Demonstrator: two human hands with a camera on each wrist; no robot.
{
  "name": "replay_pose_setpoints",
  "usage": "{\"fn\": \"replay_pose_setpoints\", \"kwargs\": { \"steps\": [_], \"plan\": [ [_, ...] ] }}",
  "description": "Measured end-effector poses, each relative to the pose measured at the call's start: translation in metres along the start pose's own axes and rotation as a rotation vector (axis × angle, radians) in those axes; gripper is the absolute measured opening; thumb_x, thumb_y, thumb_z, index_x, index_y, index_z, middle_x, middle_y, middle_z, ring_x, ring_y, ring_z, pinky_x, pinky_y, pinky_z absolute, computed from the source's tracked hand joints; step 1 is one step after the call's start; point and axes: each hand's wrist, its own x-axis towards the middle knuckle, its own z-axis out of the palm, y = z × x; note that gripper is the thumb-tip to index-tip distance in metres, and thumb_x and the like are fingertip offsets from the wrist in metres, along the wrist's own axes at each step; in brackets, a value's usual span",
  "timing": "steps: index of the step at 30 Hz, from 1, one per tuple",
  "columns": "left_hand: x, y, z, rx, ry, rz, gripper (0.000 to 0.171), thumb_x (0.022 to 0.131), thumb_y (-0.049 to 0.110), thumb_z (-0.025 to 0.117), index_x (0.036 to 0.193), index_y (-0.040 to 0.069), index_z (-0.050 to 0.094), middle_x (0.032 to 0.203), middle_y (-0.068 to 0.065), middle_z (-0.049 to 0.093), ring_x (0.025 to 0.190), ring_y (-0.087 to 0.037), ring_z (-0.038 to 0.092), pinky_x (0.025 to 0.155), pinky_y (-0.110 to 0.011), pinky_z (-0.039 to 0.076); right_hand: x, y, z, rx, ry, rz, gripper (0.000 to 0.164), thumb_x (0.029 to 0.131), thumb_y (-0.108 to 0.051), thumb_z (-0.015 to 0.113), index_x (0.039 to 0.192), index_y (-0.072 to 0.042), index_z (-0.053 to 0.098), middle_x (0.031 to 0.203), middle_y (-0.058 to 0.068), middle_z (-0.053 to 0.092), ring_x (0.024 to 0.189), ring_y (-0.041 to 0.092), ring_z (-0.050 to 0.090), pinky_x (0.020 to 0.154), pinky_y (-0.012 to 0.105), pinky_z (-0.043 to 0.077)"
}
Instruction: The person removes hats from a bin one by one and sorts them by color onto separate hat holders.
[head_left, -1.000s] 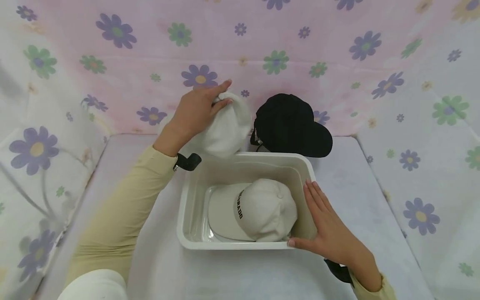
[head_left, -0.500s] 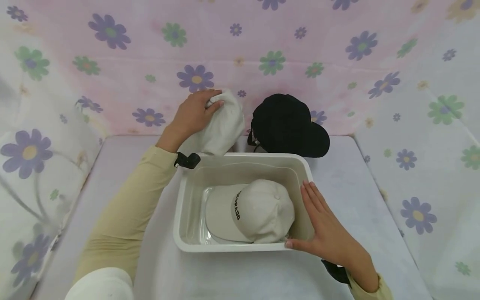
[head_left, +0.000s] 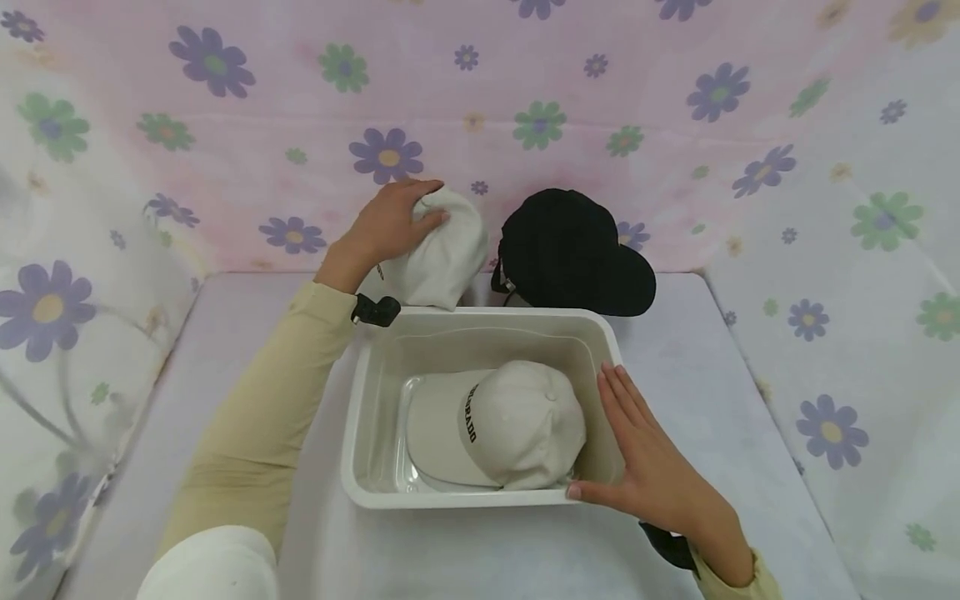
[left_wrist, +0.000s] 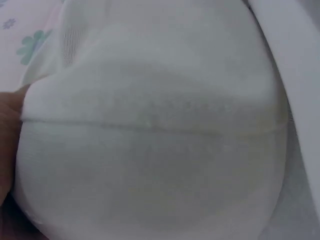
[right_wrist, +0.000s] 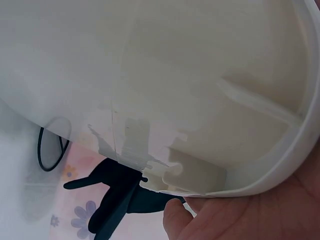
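Observation:
Behind the bin's far left corner, my left hand (head_left: pixel 386 225) holds a white cap (head_left: pixel 457 250) by the crown, the thumb bent against its near side. Pale fabric of this cap (left_wrist: pixel 150 175) with a seam fills the left wrist view. A beige cap with dark lettering (head_left: pixel 525 425) lies on its side inside the white plastic bin (head_left: pixel 465 500), brim to the left. My right hand (head_left: pixel 652 458) rests on the bin's near right corner, fingers straight along the right rim, thumb on the front rim. The right wrist view shows the bin's wall (right_wrist: pixel 200 75) close up.
A black cap (head_left: pixel 562 250) stands just behind the bin, brim to the right. Floral fabric (head_left: pixel 480 100) hangs behind and on both sides of the pale tabletop (head_left: pixel 720 358). An unclear dark shape (right_wrist: pixel 115 200) shows in the right wrist view.
My left hand has lowered the white cap behind the bin and shifted slightly left. My right hand keeps its place on the bin corner. The head view has drifted a little.

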Motion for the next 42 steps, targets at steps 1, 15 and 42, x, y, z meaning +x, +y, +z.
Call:
{"fn": "replay_pose_setpoints", "kwargs": {
  "steps": [1,15,42],
  "plan": [
    [0.000,-0.001,0.000,0.000,-0.001,0.005,0.062,0.104,0.036,0.058,0.157,0.009,0.039,0.162,-0.013,0.038,0.152,-0.036,0.029,0.124,-0.052,0.022,0.000,0.000,0.000,0.000,-0.001,0.000,0.130,0.076,-0.066,0.080,0.165,-0.010,0.004,0.172,0.009,0.001,0.158,0.022,-0.007,0.115,0.009,-0.009],
    [-0.001,-0.015,0.004,-0.089,0.001,-0.065,0.083,0.091,0.048,0.070,0.159,0.015,0.036,0.162,-0.013,0.037,0.152,-0.035,0.028,0.123,-0.055,0.023,-0.001,-0.001,0.002,0.010,0.012,-0.021,0.127,0.078,-0.064,0.080,0.164,-0.007,0.005,0.172,0.012,0.003,0.159,0.024,-0.005,0.116,0.010,-0.007],
    [-0.117,-0.071,0.020,-0.358,0.344,-0.170,0.065,0.104,0.031,0.058,0.160,0.012,0.032,0.168,-0.009,0.024,0.156,-0.033,0.018,0.123,-0.061,0.017,0.003,-0.020,-0.032,-0.084,-0.155,-0.062,0.120,0.086,-0.072,0.065,0.164,-0.008,0.000,0.171,0.013,-0.007,0.158,0.029,-0.008,0.123,0.027,-0.013]
  ]
}}
